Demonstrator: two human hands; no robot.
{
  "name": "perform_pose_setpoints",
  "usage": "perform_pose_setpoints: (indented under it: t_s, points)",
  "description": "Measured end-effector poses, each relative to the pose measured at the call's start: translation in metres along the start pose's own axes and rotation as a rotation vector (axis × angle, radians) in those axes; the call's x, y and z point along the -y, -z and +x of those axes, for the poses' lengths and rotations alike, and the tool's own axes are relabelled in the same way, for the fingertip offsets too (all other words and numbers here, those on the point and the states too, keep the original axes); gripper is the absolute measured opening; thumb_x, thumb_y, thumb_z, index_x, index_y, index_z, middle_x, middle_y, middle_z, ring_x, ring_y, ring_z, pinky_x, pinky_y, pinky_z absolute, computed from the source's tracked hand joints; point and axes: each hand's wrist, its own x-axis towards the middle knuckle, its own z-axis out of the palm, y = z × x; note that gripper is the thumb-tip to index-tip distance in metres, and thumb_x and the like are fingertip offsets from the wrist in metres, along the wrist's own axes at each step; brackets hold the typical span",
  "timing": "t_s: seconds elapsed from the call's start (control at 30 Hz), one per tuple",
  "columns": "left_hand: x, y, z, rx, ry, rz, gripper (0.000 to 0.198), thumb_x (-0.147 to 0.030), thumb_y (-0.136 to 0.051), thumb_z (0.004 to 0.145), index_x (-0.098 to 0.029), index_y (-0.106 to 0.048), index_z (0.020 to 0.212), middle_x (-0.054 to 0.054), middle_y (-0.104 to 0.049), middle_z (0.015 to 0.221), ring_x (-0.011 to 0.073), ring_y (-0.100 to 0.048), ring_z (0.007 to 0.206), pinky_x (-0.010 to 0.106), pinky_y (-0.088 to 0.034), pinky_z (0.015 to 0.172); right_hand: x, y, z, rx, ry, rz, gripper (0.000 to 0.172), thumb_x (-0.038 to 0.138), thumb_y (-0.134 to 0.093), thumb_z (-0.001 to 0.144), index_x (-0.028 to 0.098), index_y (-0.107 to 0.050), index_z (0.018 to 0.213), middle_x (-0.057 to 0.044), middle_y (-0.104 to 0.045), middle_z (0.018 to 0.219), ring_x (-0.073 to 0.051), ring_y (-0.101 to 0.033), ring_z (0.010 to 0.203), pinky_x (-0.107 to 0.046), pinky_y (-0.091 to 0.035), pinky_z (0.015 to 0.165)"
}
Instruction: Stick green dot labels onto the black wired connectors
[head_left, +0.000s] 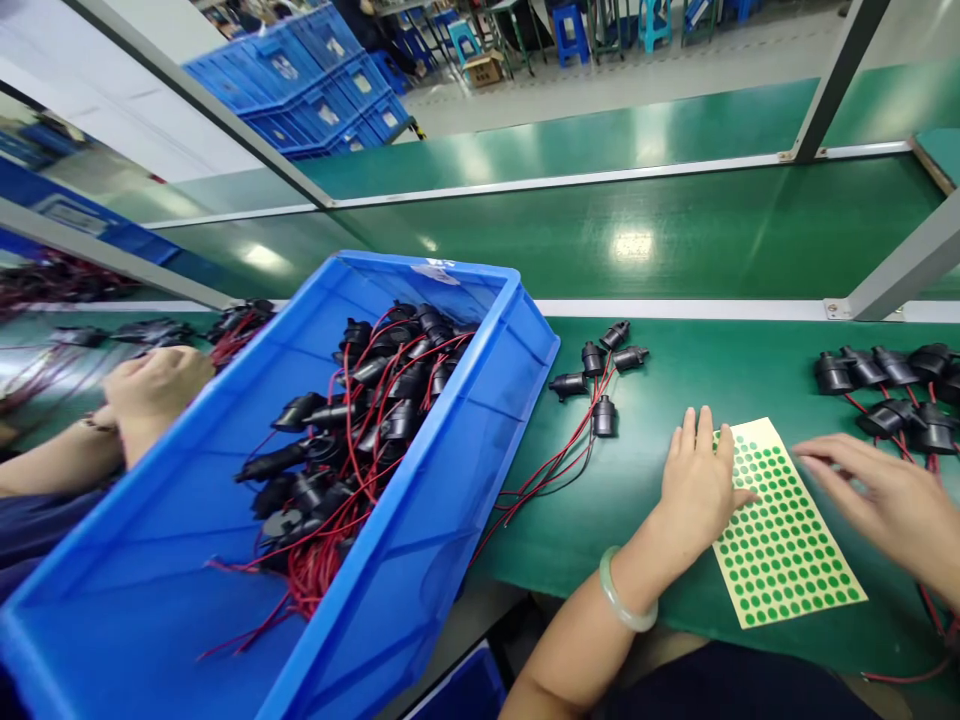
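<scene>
A pale yellow sheet point(784, 530) covered with round green stickers lies on the green table. My left hand point(699, 485), a light green bangle on its wrist, rests flat on the sheet's upper left edge with its fingers stretched out. Just right of the sheet is my right hand point(885, 500), thumb and fingers a little apart with nothing visible between them. Left of my hands lie several black cylindrical parts point(604, 416) with red and black wires. More black parts point(891, 415) with red wires lie beyond my right hand.
A large blue bin point(480, 480) holding many black parts with red wires stands at the left. Beyond it show another person's hands point(159, 385). A metal frame post point(904, 262) rises at the right, behind the table.
</scene>
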Motion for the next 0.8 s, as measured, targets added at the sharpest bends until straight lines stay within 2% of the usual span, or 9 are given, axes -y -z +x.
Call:
perform_pose_setpoints:
  t_s: [0.1, 0.2, 0.47, 0.57, 0.63, 0.73, 0.77, 0.8]
  points:
    - [-0.001, 0.001, 0.0, 0.009, 0.007, -0.01, 0.089, -0.052, -0.078, 0.077, -0.007, -0.043, 0.146, 0.026, -0.029, 0.159, 0.0403, -0.025, 0.15, 0.053, -0.035, 0.12, 0.018, -0.033, 0.027, -0.003, 0.069, -0.024, 0.024, 0.033, -0.041, 0.102, 0.023, -0.062, 0.105, -0.002, -0.069, 0.105, -0.017, -0.069, 0.087, -0.031, -0.056, 0.071]
    - [-0.002, 0.002, 0.0, 0.024, 0.011, -0.017, 0.09, -0.052, -0.078, 0.077, -0.007, -0.041, 0.147, 0.026, -0.028, 0.16, 0.0405, -0.024, 0.15, 0.053, -0.034, 0.12, 0.017, -0.052, 0.034, -0.02, 0.091, -0.078, 0.026, 0.031, -0.04, 0.102, 0.02, -0.063, 0.107, -0.006, -0.066, 0.107, -0.017, -0.067, 0.085, -0.03, -0.056, 0.07]
    - [-0.003, 0.003, -0.001, 0.045, 0.002, -0.023, 0.084, -0.052, -0.069, 0.085, -0.005, -0.038, 0.149, 0.026, -0.024, 0.161, 0.0405, -0.018, 0.151, 0.053, -0.033, 0.121, 0.011, -0.065, 0.032, 0.01, 0.135, -0.169, 0.027, 0.028, -0.038, 0.102, 0.017, -0.06, 0.113, -0.01, -0.061, 0.113, -0.02, -0.064, 0.094, -0.033, -0.057, 0.077]
    - [-0.003, 0.001, -0.004, 0.027, 0.002, -0.013, 0.084, -0.054, -0.068, 0.085, -0.005, -0.039, 0.148, 0.027, -0.025, 0.16, 0.0407, -0.02, 0.151, 0.053, -0.033, 0.121, -0.004, -0.075, 0.023, 0.019, 0.172, -0.127, 0.026, 0.028, -0.037, 0.101, 0.019, -0.058, 0.114, -0.01, -0.062, 0.112, -0.022, -0.064, 0.099, -0.037, -0.057, 0.083]
    - [-0.002, -0.007, -0.008, 0.009, 0.003, 0.003, 0.086, -0.057, -0.067, 0.085, -0.006, -0.039, 0.148, 0.027, -0.026, 0.16, 0.041, -0.021, 0.15, 0.054, -0.035, 0.12, -0.021, -0.089, 0.015, 0.025, 0.207, -0.075, 0.026, 0.028, -0.04, 0.098, 0.022, -0.058, 0.115, -0.01, -0.064, 0.114, -0.026, -0.064, 0.104, -0.043, -0.057, 0.087]
    - [0.003, -0.031, -0.011, -0.045, -0.025, 0.026, 0.091, -0.064, -0.061, 0.085, -0.006, -0.036, 0.15, 0.027, -0.023, 0.161, 0.0404, -0.019, 0.152, 0.054, -0.037, 0.118, -0.04, -0.118, 0.014, -0.06, 0.214, 0.078, 0.023, 0.031, -0.048, 0.089, 0.03, -0.06, 0.107, -0.011, -0.067, 0.108, -0.031, -0.068, 0.098, -0.051, -0.058, 0.082]
    - [0.006, -0.04, -0.01, -0.076, -0.03, 0.039, 0.093, -0.065, -0.06, 0.085, -0.006, -0.034, 0.151, 0.026, -0.022, 0.161, 0.0402, -0.018, 0.152, 0.055, -0.037, 0.118, -0.039, -0.126, 0.019, -0.092, 0.187, 0.168, 0.019, 0.033, -0.051, 0.084, 0.032, -0.061, 0.101, -0.012, -0.067, 0.101, -0.032, -0.069, 0.09, -0.052, -0.058, 0.076]
    - [0.009, -0.048, -0.008, -0.112, -0.036, 0.059, 0.094, -0.066, -0.059, 0.084, -0.006, -0.033, 0.152, 0.026, -0.022, 0.162, 0.0408, -0.019, 0.151, 0.055, -0.038, 0.116, -0.033, -0.133, 0.025, -0.109, 0.039, 0.226, 0.015, 0.033, -0.055, 0.081, 0.031, -0.062, 0.095, -0.015, -0.067, 0.102, -0.034, -0.068, 0.092, -0.055, -0.057, 0.078]
